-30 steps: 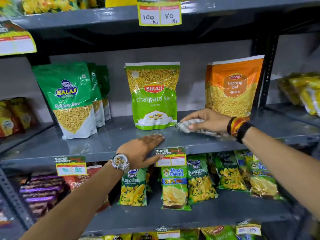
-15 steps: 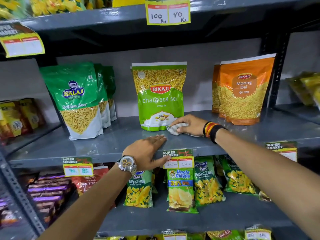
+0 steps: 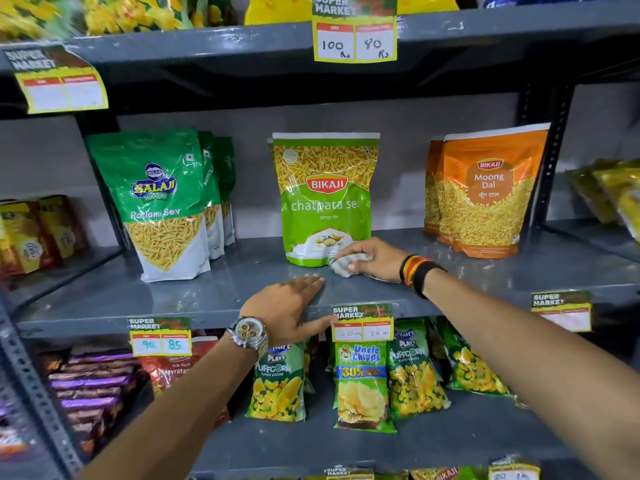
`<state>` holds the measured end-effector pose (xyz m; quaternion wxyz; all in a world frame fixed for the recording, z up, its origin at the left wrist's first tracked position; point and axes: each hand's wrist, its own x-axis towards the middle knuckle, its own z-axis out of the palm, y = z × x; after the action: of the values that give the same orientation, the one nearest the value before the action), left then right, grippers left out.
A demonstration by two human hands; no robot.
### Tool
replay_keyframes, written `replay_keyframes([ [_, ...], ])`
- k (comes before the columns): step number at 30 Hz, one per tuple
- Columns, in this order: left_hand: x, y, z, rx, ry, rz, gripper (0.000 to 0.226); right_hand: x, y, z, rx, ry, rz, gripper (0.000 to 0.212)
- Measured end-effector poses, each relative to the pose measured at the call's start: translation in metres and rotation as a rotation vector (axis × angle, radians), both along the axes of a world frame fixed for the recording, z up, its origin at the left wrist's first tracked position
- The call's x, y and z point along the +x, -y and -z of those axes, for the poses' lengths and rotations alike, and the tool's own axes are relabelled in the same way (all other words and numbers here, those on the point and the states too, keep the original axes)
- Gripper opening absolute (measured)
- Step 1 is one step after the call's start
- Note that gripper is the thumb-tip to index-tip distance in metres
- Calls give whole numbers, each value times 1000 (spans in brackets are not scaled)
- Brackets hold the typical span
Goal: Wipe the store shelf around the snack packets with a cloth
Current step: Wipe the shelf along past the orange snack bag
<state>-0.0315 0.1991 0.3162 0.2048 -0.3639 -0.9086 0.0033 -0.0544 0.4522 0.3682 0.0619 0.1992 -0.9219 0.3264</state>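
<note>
My right hand (image 3: 375, 259) presses a crumpled whitish cloth (image 3: 343, 265) onto the grey shelf (image 3: 242, 289), right at the foot of the green Bikaji chatpata sev packet (image 3: 325, 199). My left hand (image 3: 291, 306) lies flat on the shelf's front edge, fingers spread, thumb hooked under the lip, holding nothing. Green Balaji Ratlami Sev packets (image 3: 159, 202) stand on the shelf's left. At its right stand orange Bikaji Moong Dal packets (image 3: 485, 195).
Price tags (image 3: 362, 322) hang from the shelf lip. Below it are Puffcorn and Uncle Chipps bags (image 3: 360, 382) and purple wrapped bars (image 3: 90, 379). An upper shelf (image 3: 207, 39) overhangs. Dark uprights (image 3: 550, 161) bound the bay on both sides.
My right hand has slid the cloth leftward along the shelf, from near the orange packets to the base of the middle green packet. My left hand has stayed on the front edge.
</note>
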Motion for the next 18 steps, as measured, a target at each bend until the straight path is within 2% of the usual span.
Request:
replay_keyframes([
  [3,2,1,0,-8,-4,4,91,18,-3,0,24,3,-38,32],
  [7,4,1,0,-15,6,-1,93,74,-27,-25,113,201,-188,33],
  [9,5,0,-1,-12,7,-8,94,85,-48,-41,110,274,-192,35],
  [12,8,-1,-3,4,0,-7,91,73,-81,-38,7,91,76,28],
  [14,11,-1,-4,-8,4,-14,92,67,-87,-18,26,18,206,28],
  [16,13,-1,-4,-21,15,-20,93,80,-77,-3,12,1,157,27],
  [18,14,-1,-4,-16,21,-17,90,107,-61,-7,32,70,30,27],
])
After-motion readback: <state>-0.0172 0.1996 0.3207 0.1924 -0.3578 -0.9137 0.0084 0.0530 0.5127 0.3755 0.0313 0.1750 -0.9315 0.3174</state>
